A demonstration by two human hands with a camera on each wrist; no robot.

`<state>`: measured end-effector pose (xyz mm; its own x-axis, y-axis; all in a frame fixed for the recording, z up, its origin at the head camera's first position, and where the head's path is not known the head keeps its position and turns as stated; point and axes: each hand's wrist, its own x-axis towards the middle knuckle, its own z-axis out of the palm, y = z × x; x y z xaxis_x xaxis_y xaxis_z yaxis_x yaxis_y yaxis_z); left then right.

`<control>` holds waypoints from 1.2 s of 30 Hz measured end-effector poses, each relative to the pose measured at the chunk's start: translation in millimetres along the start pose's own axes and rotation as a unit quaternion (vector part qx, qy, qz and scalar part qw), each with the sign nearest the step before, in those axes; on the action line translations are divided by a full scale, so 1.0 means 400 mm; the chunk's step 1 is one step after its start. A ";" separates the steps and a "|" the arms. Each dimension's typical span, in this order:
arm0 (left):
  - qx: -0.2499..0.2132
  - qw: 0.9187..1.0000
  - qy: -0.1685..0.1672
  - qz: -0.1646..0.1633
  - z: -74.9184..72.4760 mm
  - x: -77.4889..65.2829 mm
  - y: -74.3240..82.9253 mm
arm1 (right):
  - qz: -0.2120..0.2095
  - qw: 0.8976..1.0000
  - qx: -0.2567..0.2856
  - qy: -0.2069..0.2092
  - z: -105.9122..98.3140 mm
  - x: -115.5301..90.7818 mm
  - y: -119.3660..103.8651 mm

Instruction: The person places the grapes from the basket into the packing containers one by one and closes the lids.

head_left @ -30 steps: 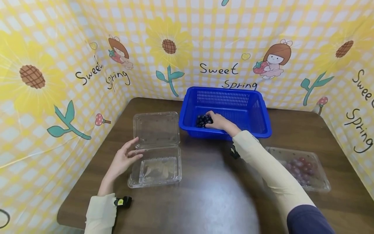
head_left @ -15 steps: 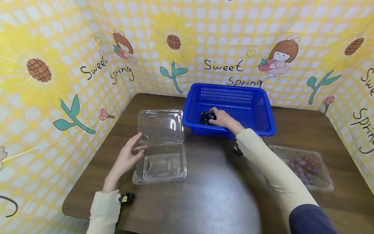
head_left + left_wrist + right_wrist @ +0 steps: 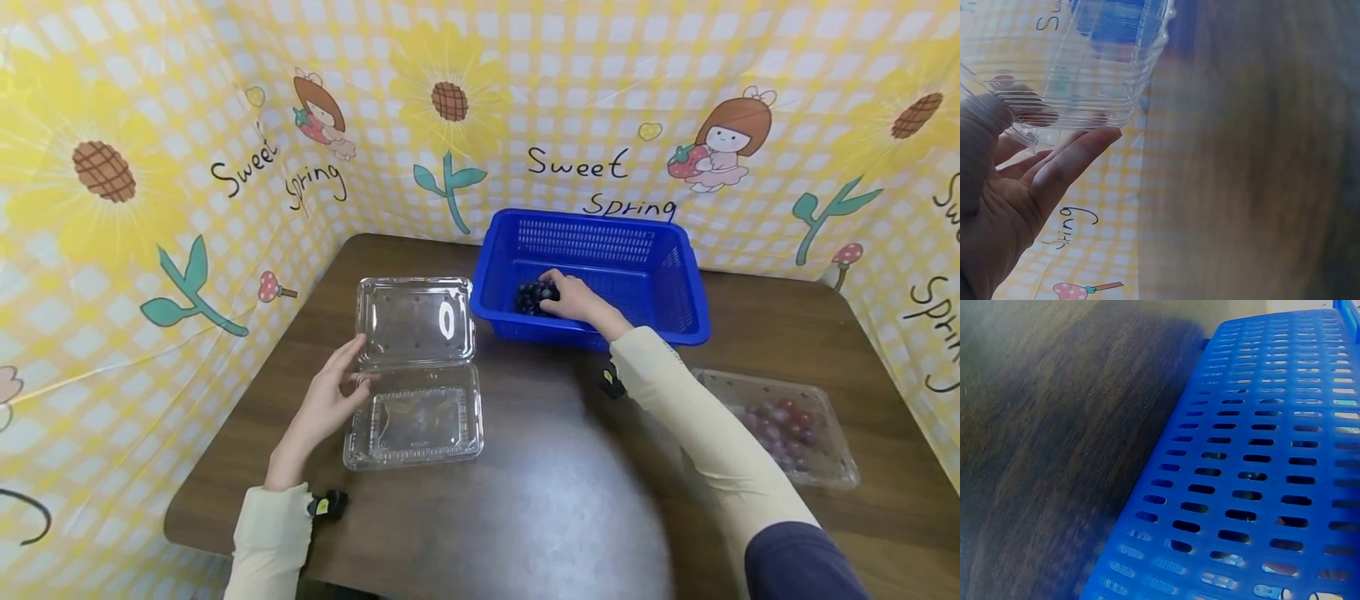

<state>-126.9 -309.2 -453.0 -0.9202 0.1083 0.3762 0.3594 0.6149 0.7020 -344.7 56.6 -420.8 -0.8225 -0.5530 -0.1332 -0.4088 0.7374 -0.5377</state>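
Worktop (image 3: 555,467) and all that stands on it sit slightly higher and more to the right in the head view than one second ago – I judge that only the camera has moved. The blue basket (image 3: 592,240) keeps its place at the far side. The left clear box (image 3: 423,425) has its lid (image 3: 412,312) folded back; the right clear box (image 3: 735,390) contains reddish grapes (image 3: 787,421). The left hand (image 3: 326,404) remains at the left box's outer edge, its grip relaxed, fingers seemingly touching the plastic. The right hand (image 3: 573,298) has its grip curled round the dark fruit (image 3: 534,297), which stays inside the basket, in the left part. So nothing is lifted out yet – the work, I think, is at taking hold.
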 end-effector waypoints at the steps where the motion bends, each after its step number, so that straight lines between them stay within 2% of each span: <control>1: -0.001 1.000 -0.001 0.000 -0.003 0.001 0.013 | -0.001 1.000 0.002 0.001 -0.002 0.000 0.002; 6: 0.000 1.000 -0.009 -0.010 -0.017 0.002 0.076 | -0.003 1.000 0.011 0.009 -0.010 -0.003 0.005; 10: 0.000 1.000 -0.016 -0.017 -0.018 -0.002 0.088 | -0.002 1.000 0.017 0.007 -0.014 -0.008 0.004; 14: -0.013 1.000 -0.018 -0.015 -0.016 -0.003 0.084 | -0.002 1.000 0.022 0.014 -0.016 -0.009 0.005; 22: -0.006 1.000 -0.003 0.004 0.001 -0.009 0.002 | -0.004 0.999 0.034 0.042 -0.024 -0.013 0.012; 29: 0.003 1.000 0.010 0.017 0.002 -0.011 0.003 | 0.006 0.998 0.038 0.046 -0.025 -0.015 0.016; 36: 0.003 1.000 0.011 0.025 0.002 -0.009 0.007 | -0.011 0.997 0.048 0.067 -0.030 -0.019 0.010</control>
<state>-122.8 -307.2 -452.9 -0.8972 0.1226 0.4242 0.4044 0.6138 0.6780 -344.6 68.4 -412.0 -0.8619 -0.5069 -0.0114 -0.3926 0.6815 -0.6176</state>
